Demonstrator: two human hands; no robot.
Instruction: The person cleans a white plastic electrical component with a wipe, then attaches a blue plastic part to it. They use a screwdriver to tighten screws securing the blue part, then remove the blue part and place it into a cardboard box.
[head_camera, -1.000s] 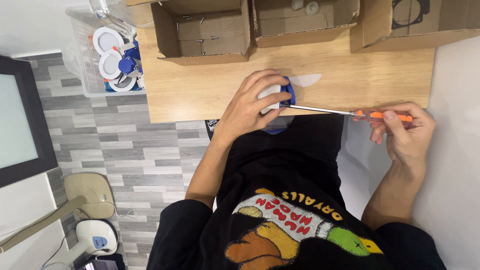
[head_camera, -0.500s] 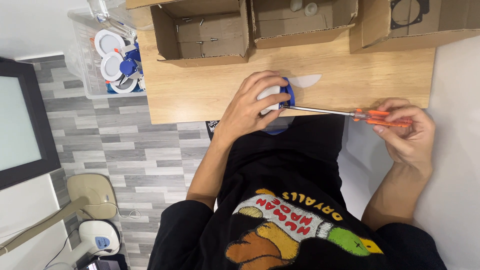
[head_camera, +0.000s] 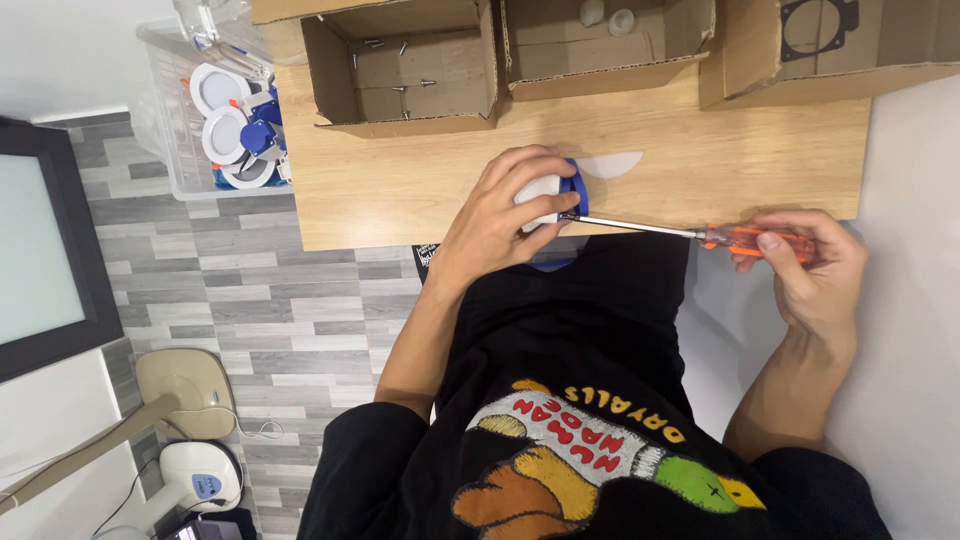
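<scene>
My left hand (head_camera: 505, 205) grips a small round white part with a blue housing (head_camera: 572, 190) at the near edge of the wooden table (head_camera: 400, 180). My right hand (head_camera: 810, 265) holds the orange handle of a long screwdriver (head_camera: 745, 238). Its metal shaft runs left, and the tip touches the blue housing. A thin white disc (head_camera: 612, 165) lies on the table just beyond the part.
Three open cardboard boxes stand at the back of the table: one with loose screws (head_camera: 405, 65), one with small white parts (head_camera: 600, 40), one with a black gasket (head_camera: 820, 30). A clear bin (head_camera: 215, 110) of white-and-blue parts sits left. A dark screen (head_camera: 45, 255) stands at far left.
My right hand has shifted slightly on the screwdriver handle, with the fingers turned a little around it. My left hand and the part stay where they were.
</scene>
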